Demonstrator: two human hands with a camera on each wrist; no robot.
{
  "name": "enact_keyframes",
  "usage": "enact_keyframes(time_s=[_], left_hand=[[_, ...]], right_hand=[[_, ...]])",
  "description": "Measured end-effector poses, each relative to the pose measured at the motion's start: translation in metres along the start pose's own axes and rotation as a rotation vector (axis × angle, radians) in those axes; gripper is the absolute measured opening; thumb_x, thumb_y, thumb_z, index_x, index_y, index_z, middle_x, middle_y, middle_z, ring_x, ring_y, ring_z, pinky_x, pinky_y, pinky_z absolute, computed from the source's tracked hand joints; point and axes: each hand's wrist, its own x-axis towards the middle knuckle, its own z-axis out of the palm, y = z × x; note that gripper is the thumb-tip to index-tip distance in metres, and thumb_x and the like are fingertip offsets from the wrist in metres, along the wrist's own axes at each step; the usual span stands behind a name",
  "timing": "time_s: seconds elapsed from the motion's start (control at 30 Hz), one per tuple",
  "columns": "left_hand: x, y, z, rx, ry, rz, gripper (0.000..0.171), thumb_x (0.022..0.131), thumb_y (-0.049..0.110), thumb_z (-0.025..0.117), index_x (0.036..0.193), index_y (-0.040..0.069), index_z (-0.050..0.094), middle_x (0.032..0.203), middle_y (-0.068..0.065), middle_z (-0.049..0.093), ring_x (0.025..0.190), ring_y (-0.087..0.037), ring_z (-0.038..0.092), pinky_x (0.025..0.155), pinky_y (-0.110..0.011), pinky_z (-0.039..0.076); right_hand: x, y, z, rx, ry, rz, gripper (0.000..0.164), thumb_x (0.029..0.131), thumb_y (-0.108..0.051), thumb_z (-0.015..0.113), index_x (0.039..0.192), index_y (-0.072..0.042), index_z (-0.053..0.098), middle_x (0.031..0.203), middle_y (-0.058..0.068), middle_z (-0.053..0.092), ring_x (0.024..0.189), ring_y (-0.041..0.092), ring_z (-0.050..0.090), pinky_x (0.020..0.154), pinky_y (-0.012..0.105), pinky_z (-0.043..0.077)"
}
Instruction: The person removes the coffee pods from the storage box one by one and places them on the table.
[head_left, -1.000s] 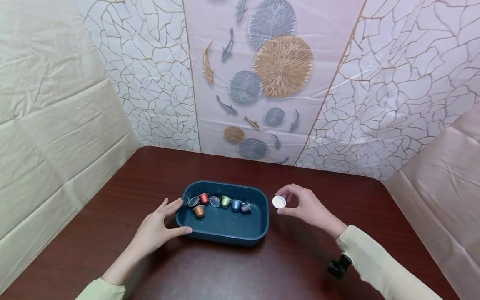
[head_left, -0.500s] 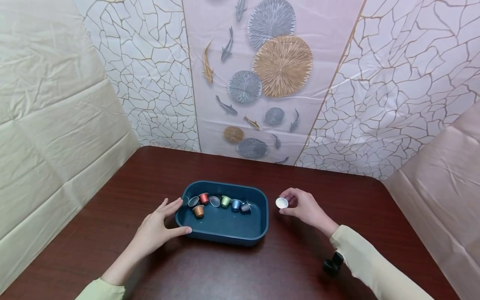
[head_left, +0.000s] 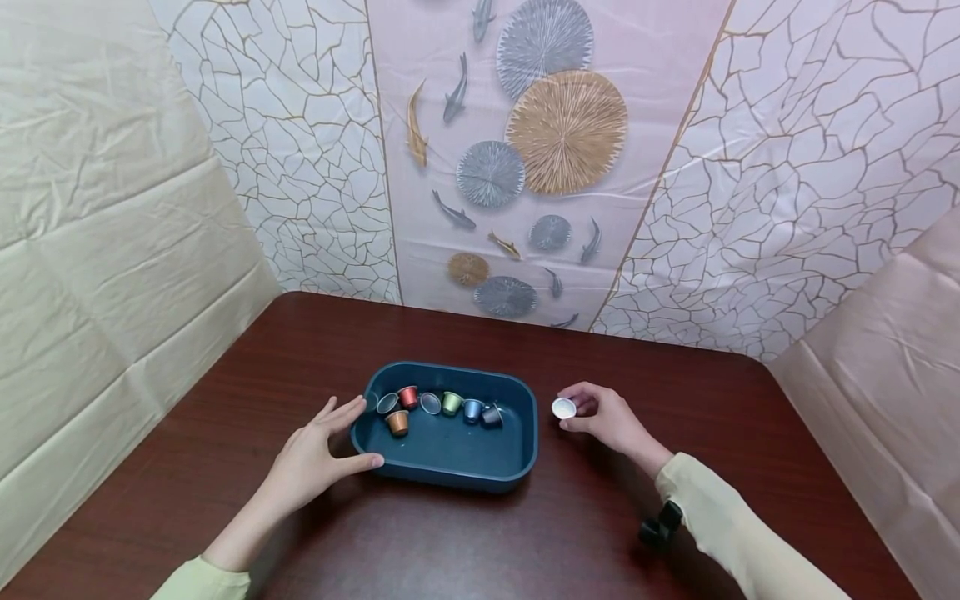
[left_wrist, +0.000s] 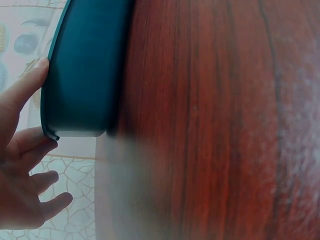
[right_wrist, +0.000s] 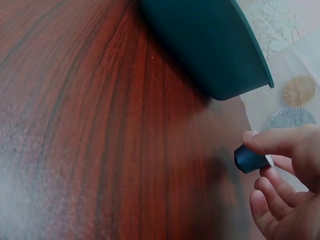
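A dark teal tray (head_left: pixel 457 467) stands on the table, several coffee capsules in red, orange, green, blue and dark grey lying along its back and left side. My left hand (head_left: pixel 311 458) rests at the tray's left end, fingers spread, thumb at the front rim and fingertips at the left rim. Just right of the tray, my right hand (head_left: pixel 606 419) pinches a coffee capsule (head_left: pixel 563 408) between thumb and fingers, its white lid facing the head camera. In the right wrist view that capsule's dark blue body (right_wrist: pixel 247 160) points toward the table side.
The brown wooden table (head_left: pixel 480 550) carries the tray near its middle. Patterned cloth (head_left: pixel 315 183) hangs behind its back edge, with plain fabric (head_left: pixel 90 317) along the left and right. A black camera mount (head_left: pixel 660 525) sits on the right sleeve.
My right hand, with the capsule, has shifted slightly to the right, away from the tray, and now barely moves. The left hand and tray stay put.
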Motion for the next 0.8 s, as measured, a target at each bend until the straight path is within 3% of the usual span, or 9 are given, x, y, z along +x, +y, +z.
enact_keyframes(time_s=[0.8], left_hand=[[0.0004,-0.0008,0.0006,-0.015,-0.006,-0.013,0.091,0.075,0.052,0.081,0.149,0.015,0.045,0.155,-0.007,0.045,0.15,-0.044,0.024,0.103,-0.07,0.039]], right_hand=[[-0.0031,0.0027,0.0064,0.05,-0.012,0.053,0.039,0.081,-0.014,0.082,0.114,-0.003,0.067,0.101,0.016,0.068,0.085,0.019,0.059,0.073,0.021,0.049]])
